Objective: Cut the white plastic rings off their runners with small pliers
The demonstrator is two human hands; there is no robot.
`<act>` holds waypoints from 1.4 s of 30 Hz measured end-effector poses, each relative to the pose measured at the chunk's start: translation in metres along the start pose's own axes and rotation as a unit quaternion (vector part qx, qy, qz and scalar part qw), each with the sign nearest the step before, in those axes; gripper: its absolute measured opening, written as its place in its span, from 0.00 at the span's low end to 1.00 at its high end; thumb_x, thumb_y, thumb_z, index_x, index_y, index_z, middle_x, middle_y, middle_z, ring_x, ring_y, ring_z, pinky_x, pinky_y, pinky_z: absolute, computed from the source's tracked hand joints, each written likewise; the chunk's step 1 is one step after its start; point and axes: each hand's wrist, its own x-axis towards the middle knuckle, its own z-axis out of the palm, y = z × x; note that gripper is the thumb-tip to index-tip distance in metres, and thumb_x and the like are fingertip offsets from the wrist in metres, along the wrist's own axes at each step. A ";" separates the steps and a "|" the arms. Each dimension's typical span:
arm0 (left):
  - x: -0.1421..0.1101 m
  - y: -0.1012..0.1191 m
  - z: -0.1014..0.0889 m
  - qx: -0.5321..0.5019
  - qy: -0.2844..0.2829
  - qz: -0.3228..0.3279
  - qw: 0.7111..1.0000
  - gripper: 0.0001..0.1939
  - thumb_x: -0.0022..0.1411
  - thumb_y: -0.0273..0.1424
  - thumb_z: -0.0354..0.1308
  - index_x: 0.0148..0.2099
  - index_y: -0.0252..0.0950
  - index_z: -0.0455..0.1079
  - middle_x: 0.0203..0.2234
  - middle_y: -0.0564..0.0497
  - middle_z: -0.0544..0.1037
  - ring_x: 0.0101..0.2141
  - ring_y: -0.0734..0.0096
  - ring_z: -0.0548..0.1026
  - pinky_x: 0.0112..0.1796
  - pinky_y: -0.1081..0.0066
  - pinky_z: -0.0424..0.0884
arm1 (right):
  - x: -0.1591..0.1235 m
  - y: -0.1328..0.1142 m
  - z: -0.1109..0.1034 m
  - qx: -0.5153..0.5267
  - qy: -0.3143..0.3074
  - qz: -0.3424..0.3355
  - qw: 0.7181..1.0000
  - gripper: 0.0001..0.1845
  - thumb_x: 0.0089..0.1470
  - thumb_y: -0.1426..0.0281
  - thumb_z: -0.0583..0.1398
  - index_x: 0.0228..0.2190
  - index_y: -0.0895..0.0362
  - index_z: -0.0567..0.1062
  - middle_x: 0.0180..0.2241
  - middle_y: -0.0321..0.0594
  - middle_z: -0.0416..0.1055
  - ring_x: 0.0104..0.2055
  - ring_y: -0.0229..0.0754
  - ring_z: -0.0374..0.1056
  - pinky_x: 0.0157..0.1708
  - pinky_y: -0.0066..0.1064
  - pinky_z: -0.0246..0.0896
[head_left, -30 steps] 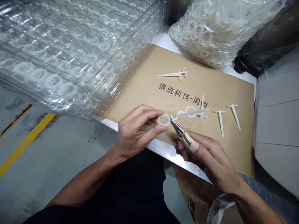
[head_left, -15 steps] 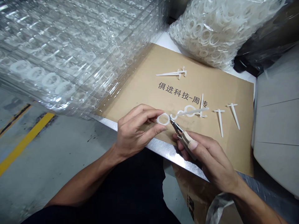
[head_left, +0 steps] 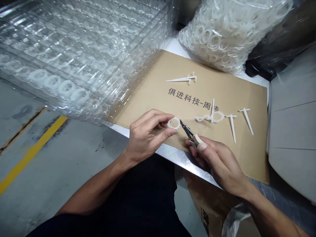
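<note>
Between the thumb and fingers of my left hand [head_left: 148, 135] is a white translucent plastic ring [head_left: 173, 123], held above the cardboard. My right hand [head_left: 217, 161] is closed around the handles of a pair of nippers [head_left: 191, 133]. Their metal tips point at the ring, with a small gap between. To the right, a white moulded piece with a ring and a curved runner [head_left: 218, 117] is on or just over the cardboard, overlapping a T-shaped white sprue [head_left: 213, 110]. Two more T-shaped sprues [head_left: 232, 128] lie further right.
A cardboard sheet [head_left: 153, 89] with printed characters covers the metal-edged table. More sprues [head_left: 182, 79] lie on its far part. Stacked clear trays [head_left: 98, 65] holding white rings stand left. A clear bag of rings [head_left: 217, 36] is at the back; a pale grey surface [head_left: 291, 125] borders the right.
The ring in my left hand has come apart from the moulded piece, which has dropped away to the right and turned. The nipper tips have drawn slightly back from the ring.
</note>
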 end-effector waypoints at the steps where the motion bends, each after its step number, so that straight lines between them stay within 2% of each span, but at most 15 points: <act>1: 0.000 0.000 0.000 -0.001 0.004 0.005 1.000 0.12 0.65 0.33 0.71 0.49 0.34 0.79 0.36 0.48 0.82 0.33 0.74 0.78 0.34 0.74 0.77 | 0.001 0.002 0.000 -0.019 0.017 -0.022 0.999 0.22 0.76 0.57 0.48 0.41 0.55 0.75 0.29 0.35 0.66 0.28 0.39 0.61 0.29 0.33 0.58; 3: 0.000 -0.001 0.000 -0.007 0.011 0.015 1.000 0.13 0.65 0.33 0.70 0.50 0.35 0.79 0.36 0.48 0.82 0.34 0.74 0.78 0.34 0.74 0.77 | 0.004 0.006 -0.002 -0.103 0.077 -0.102 0.986 0.16 0.75 0.62 0.50 0.45 0.56 0.75 0.32 0.38 0.70 0.32 0.42 0.67 0.34 0.35 0.63; 5: -0.001 -0.002 0.000 -0.019 0.013 0.024 0.999 0.14 0.65 0.32 0.70 0.52 0.35 0.79 0.36 0.48 0.82 0.35 0.73 0.79 0.35 0.74 0.77 | 0.009 0.011 -0.003 -0.230 0.146 -0.193 0.943 0.14 0.72 0.65 0.54 0.51 0.58 0.72 0.39 0.45 0.73 0.38 0.47 0.71 0.40 0.39 0.67; 6: -0.001 -0.002 0.000 -0.025 0.012 0.027 0.999 0.15 0.65 0.31 0.70 0.53 0.35 0.78 0.37 0.48 0.82 0.35 0.73 0.79 0.36 0.74 0.77 | 0.012 0.014 -0.003 -0.293 0.174 -0.219 0.914 0.16 0.70 0.65 0.55 0.55 0.59 0.71 0.43 0.49 0.73 0.41 0.50 0.71 0.42 0.42 0.68; 8: -0.002 -0.003 0.000 -0.034 0.007 0.031 0.999 0.16 0.65 0.28 0.70 0.55 0.35 0.78 0.38 0.49 0.81 0.36 0.74 0.79 0.36 0.74 0.78 | 0.017 0.020 -0.002 -0.392 0.207 -0.226 0.867 0.23 0.68 0.62 0.58 0.59 0.61 0.67 0.48 0.55 0.71 0.45 0.56 0.71 0.45 0.48 0.69; 11: -0.001 -0.002 -0.002 -0.046 -0.007 0.027 0.999 0.16 0.65 0.28 0.70 0.55 0.35 0.78 0.38 0.49 0.81 0.36 0.74 0.79 0.37 0.75 0.78 | 0.021 0.024 0.001 -0.463 0.215 -0.201 0.836 0.31 0.67 0.58 0.58 0.64 0.62 0.63 0.52 0.61 0.68 0.52 0.64 0.68 0.50 0.57 0.67; 13: 0.000 -0.001 -0.003 -0.049 -0.019 0.027 0.998 0.15 0.65 0.29 0.70 0.54 0.35 0.78 0.37 0.49 0.82 0.36 0.74 0.79 0.37 0.75 0.77 | 0.021 0.024 0.001 -0.476 0.186 -0.195 0.837 0.37 0.65 0.55 0.59 0.65 0.64 0.61 0.55 0.64 0.66 0.57 0.69 0.65 0.55 0.63 0.63; 16: 0.002 -0.001 -0.004 -0.059 -0.034 0.022 0.997 0.15 0.65 0.31 0.71 0.52 0.35 0.78 0.36 0.49 0.82 0.35 0.73 0.79 0.36 0.75 0.77 | 0.017 0.021 -0.003 -0.462 0.108 -0.191 0.860 0.42 0.62 0.53 0.61 0.67 0.65 0.59 0.61 0.66 0.62 0.63 0.72 0.59 0.60 0.69 0.55; 19: 0.004 -0.002 -0.005 -0.081 -0.047 0.008 0.996 0.15 0.64 0.32 0.71 0.51 0.35 0.79 0.35 0.49 0.81 0.34 0.73 0.79 0.35 0.75 0.77 | 0.014 0.015 -0.011 -0.402 0.058 -0.216 0.888 0.41 0.64 0.57 0.61 0.70 0.62 0.57 0.66 0.63 0.58 0.68 0.70 0.54 0.64 0.70 0.50; 22: 0.006 0.000 -0.008 -0.098 -0.057 0.008 0.993 0.15 0.64 0.34 0.71 0.51 0.35 0.79 0.35 0.48 0.82 0.33 0.73 0.79 0.34 0.74 0.76 | 0.013 0.005 -0.012 -0.304 0.104 -0.256 0.911 0.30 0.67 0.64 0.60 0.67 0.56 0.63 0.64 0.57 0.64 0.68 0.62 0.58 0.64 0.61 0.57; 25: 0.010 0.009 -0.012 -0.108 -0.073 0.031 0.991 0.14 0.65 0.33 0.70 0.51 0.34 0.79 0.37 0.47 0.83 0.34 0.72 0.79 0.36 0.74 0.77 | 0.010 -0.010 -0.005 -0.183 0.151 -0.270 0.933 0.20 0.68 0.72 0.61 0.59 0.53 0.72 0.52 0.47 0.74 0.53 0.48 0.73 0.52 0.44 0.71; 27: 0.013 0.018 -0.014 -0.122 -0.078 0.046 0.988 0.15 0.64 0.32 0.71 0.51 0.34 0.79 0.37 0.46 0.83 0.35 0.73 0.79 0.38 0.73 0.77 | 0.006 -0.021 0.001 -0.123 0.143 -0.269 0.944 0.16 0.66 0.75 0.63 0.54 0.53 0.74 0.45 0.41 0.76 0.43 0.42 0.75 0.44 0.37 0.73; 30: 0.017 0.029 -0.016 -0.154 -0.078 0.056 0.983 0.15 0.63 0.32 0.72 0.51 0.35 0.79 0.37 0.48 0.83 0.34 0.74 0.78 0.39 0.73 0.77 | -0.001 -0.031 0.007 -0.076 0.144 -0.271 0.949 0.14 0.64 0.77 0.65 0.49 0.52 0.76 0.40 0.38 0.77 0.39 0.40 0.74 0.40 0.35 0.73; 33: 0.020 0.035 -0.015 -0.182 -0.085 0.058 0.978 0.16 0.63 0.32 0.72 0.52 0.36 0.79 0.36 0.48 0.82 0.35 0.73 0.78 0.40 0.72 0.78 | -0.003 -0.033 0.009 -0.042 0.154 -0.282 0.946 0.15 0.63 0.77 0.65 0.49 0.52 0.75 0.40 0.38 0.77 0.39 0.41 0.74 0.38 0.35 0.73; 42: 0.031 0.033 0.001 -0.270 -0.124 0.005 0.955 0.17 0.62 0.32 0.72 0.53 0.38 0.80 0.38 0.46 0.83 0.37 0.70 0.79 0.41 0.71 0.77 | 0.011 -0.013 0.015 0.059 0.207 -0.300 0.929 0.12 0.63 0.76 0.65 0.46 0.52 0.75 0.38 0.38 0.75 0.37 0.40 0.74 0.36 0.31 0.73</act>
